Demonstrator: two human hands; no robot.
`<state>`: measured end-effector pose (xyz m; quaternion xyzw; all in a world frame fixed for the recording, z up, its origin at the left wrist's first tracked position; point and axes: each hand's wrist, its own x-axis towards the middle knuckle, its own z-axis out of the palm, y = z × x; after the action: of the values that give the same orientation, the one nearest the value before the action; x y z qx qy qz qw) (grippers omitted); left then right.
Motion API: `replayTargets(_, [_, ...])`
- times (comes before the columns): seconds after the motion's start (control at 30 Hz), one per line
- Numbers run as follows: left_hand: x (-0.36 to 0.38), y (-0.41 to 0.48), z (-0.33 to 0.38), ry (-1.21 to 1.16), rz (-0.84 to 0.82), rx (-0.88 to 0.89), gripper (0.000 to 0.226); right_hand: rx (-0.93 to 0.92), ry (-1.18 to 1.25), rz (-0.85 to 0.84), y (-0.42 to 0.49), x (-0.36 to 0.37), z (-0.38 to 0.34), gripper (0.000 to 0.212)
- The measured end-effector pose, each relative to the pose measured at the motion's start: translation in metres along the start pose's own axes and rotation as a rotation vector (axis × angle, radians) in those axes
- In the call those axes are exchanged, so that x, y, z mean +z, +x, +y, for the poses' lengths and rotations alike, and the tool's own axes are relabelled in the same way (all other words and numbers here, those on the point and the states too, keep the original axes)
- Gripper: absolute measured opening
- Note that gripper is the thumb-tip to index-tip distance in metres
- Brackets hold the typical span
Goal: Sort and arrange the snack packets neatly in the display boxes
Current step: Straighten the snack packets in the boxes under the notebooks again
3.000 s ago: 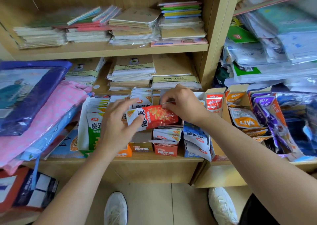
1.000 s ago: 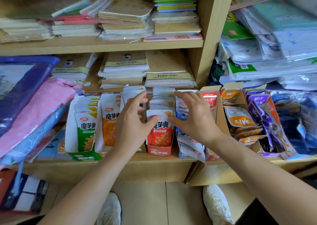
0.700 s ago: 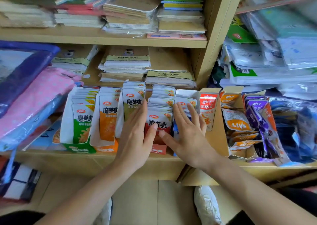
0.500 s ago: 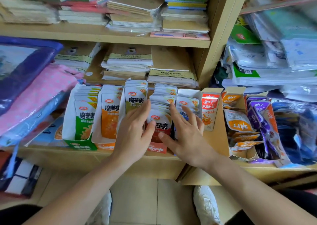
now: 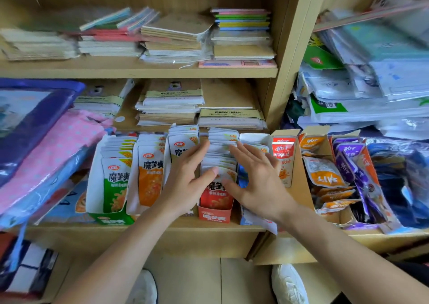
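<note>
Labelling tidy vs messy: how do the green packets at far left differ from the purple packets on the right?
Green packets stand upright in one neat, front-facing row; purple packets lean and slump at mixed angles. Green packets are white-topped with a green lower half; purple packets are mostly purple. Shared: no hand touches either; the left hand and right hand are both at the red packets.

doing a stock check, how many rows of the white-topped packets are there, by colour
green row: 1
orange row: 1
red row: 1
blue row, mostly behind the right hand: 1
fifth row, colour hidden by the left hand: 1
total: 5
</note>
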<state>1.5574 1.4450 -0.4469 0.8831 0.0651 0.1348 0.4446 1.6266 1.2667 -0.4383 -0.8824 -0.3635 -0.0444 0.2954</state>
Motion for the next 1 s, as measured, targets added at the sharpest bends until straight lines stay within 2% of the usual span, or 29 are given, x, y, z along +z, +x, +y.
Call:
replayTargets(0.1, [-0.002,0.002,0.002,0.019,-0.045,0.055,0.063,-0.029,0.035,0.024,0.004,-0.010,0.007,0.078])
replayTargets(0.2, [0.001,0.004,0.003,0.071,-0.065,0.122,0.060,-0.145,0.023,-0.046,0.005,-0.007,0.009,0.065])
replayTargets(0.3, [0.004,0.006,-0.006,0.199,0.004,0.192,0.055,-0.186,0.039,-0.118,0.008,-0.007,0.015,0.064])
replayTargets(0.4, [0.004,0.005,-0.005,0.219,0.044,0.217,0.052,-0.198,0.164,-0.144,0.010,-0.021,0.020,0.064])
replayTargets(0.57, [-0.002,-0.005,0.011,0.257,0.088,0.302,0.053,-0.084,0.216,0.016,0.005,-0.057,0.038,0.041])
replayTargets(0.63, [-0.002,-0.012,0.019,0.303,0.088,0.388,0.052,-0.037,0.215,0.051,-0.002,-0.068,0.048,0.034])
replayTargets(0.77, [0.011,-0.031,0.030,0.408,0.035,0.593,0.047,-0.059,0.143,0.054,-0.022,-0.080,0.060,0.025])
replayTargets(0.9, [0.031,-0.043,0.026,0.552,-0.026,0.645,0.044,-0.092,0.133,-0.065,-0.046,-0.070,0.064,0.024])
replayTargets(1.0, [0.040,-0.040,0.021,0.604,0.011,0.688,0.028,-0.167,0.097,-0.189,-0.063,-0.057,0.062,0.040])
